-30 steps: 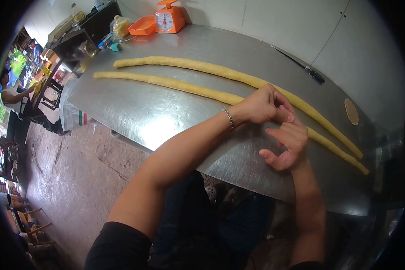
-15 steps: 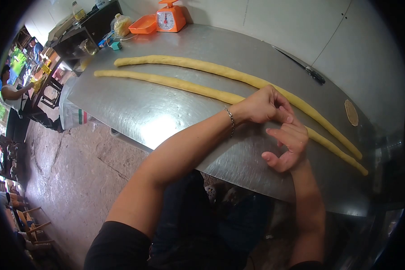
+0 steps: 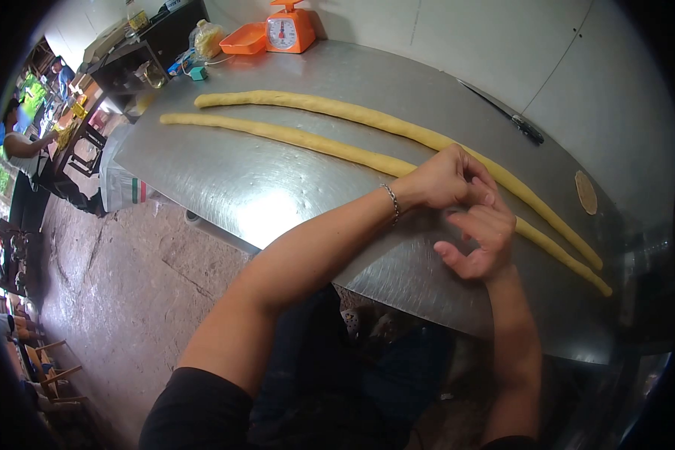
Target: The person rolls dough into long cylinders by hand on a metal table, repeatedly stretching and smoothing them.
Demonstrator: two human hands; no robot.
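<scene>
Over the near side of the metal table, my two hands meet. My left hand (image 3: 451, 178), with a chain bracelet (image 3: 392, 202) at its wrist, is closed in a pinch at the fingertips of my right hand; what lies between the fingers is hidden. My right hand (image 3: 484, 238) is half curled, its thumb apart from the fingers. Beneath and behind the hands runs a long yellow dough rope (image 3: 307, 139), partly covered by them. A second, longer dough rope (image 3: 337, 109) lies roughly parallel, farther back on the table.
The metal table (image 3: 232, 172) bears a knife (image 3: 502, 112) and a flat tan oval piece (image 3: 586, 193) near the wall. An orange scale (image 3: 291, 30), an orange tray (image 3: 245, 39) and a bag of yellow stuff (image 3: 207, 39) stand at the far end. A person (image 3: 24, 142) is at the left.
The view has shifted slightly. My hands stay together at about the same place, with the right thumb moved a little. The dough ropes lie as before.
</scene>
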